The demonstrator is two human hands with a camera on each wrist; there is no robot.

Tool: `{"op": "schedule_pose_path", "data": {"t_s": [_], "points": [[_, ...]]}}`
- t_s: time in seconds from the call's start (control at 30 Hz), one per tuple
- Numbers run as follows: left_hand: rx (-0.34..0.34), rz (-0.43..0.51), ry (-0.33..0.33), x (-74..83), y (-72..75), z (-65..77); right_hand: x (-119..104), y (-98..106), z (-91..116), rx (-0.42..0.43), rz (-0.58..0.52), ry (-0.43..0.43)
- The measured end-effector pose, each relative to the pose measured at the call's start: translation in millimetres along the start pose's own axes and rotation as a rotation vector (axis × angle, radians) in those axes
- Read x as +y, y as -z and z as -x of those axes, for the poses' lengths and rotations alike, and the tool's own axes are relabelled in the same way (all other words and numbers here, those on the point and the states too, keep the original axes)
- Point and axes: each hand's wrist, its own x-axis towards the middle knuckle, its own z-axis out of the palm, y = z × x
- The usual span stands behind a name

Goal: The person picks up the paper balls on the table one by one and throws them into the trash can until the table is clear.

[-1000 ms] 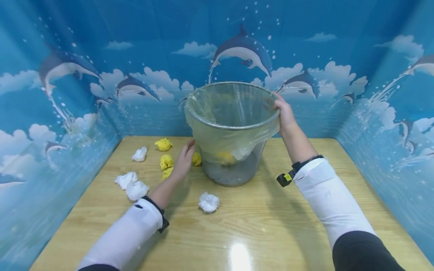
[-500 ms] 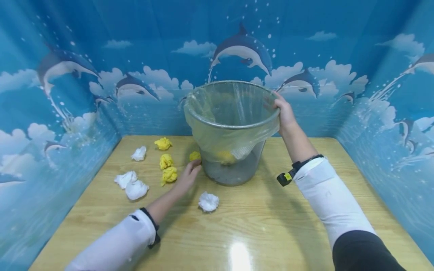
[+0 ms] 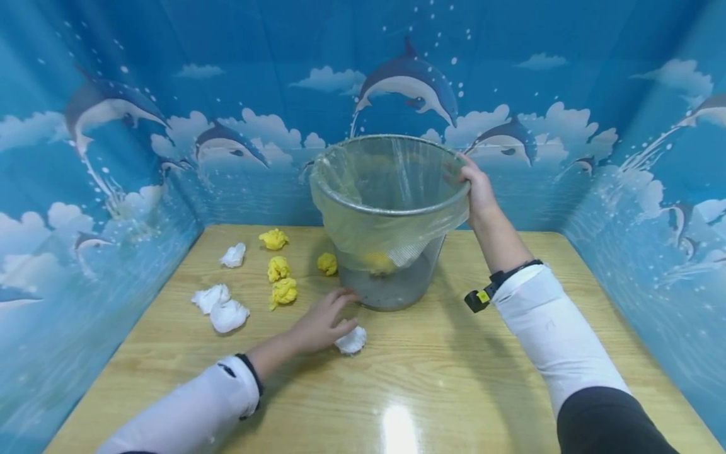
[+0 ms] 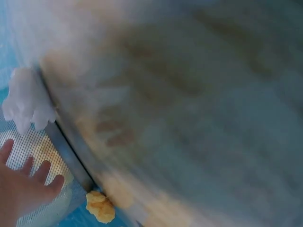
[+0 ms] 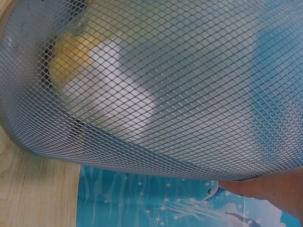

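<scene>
My right hand grips the right rim of a grey mesh wastebasket lined with a thin pale-yellow bag. In the right wrist view, yellow paper and white paper show through the mesh. My left hand reaches low in front of the basket, fingers spread and holding nothing. Just beside its thumb lies a crumpled white paper ball, partly covered by the hand. The left wrist view shows the spread hand below that white ball.
Left of the basket lie several crumpled yellow paper balls, one of them close to its side. Farther left are white paper balls on the wooden table. A blue dolphin-printed curtain surrounds the table.
My left hand has come nearer and to the right, from beside the yellow paper ball at the basket to the white ball in front. The right hand stays on the rim.
</scene>
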Motion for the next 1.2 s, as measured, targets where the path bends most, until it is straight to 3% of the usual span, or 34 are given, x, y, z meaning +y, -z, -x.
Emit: {"op": "schedule_pose_path", "data": {"t_s": [0.17, 0.37, 0.47, 0.63, 0.83, 1.2], "points": [[-0.006, -0.185, -0.103, -0.3, -4.2, 4.1, 0.0, 0.8, -0.7, 0.002, -0.002, 0.003], [-0.073, -0.457, -0.346, -0.3, -9.3, 8.5, 0.4, 0.6, -0.7, 0.021, 0.02, -0.01], [-0.127, -0.542, -0.401, 2.4, -11.9, 10.1, 0.4, 0.4, -0.7, 0.025, 0.023, -0.016], [-0.22, -0.572, -0.356, 6.4, -13.5, 10.6, 0.7, 0.4, -1.5, 0.02, 0.021, -0.012], [-0.259, -0.56, -0.305, 5.3, -14.9, 10.0, 2.1, 0.1, -2.4, -0.018, -0.01, 0.002], [-0.274, -0.564, -0.349, 4.5, -16.2, 9.2, 0.9, 0.4, -0.8, -0.022, -0.017, 0.001]]}}
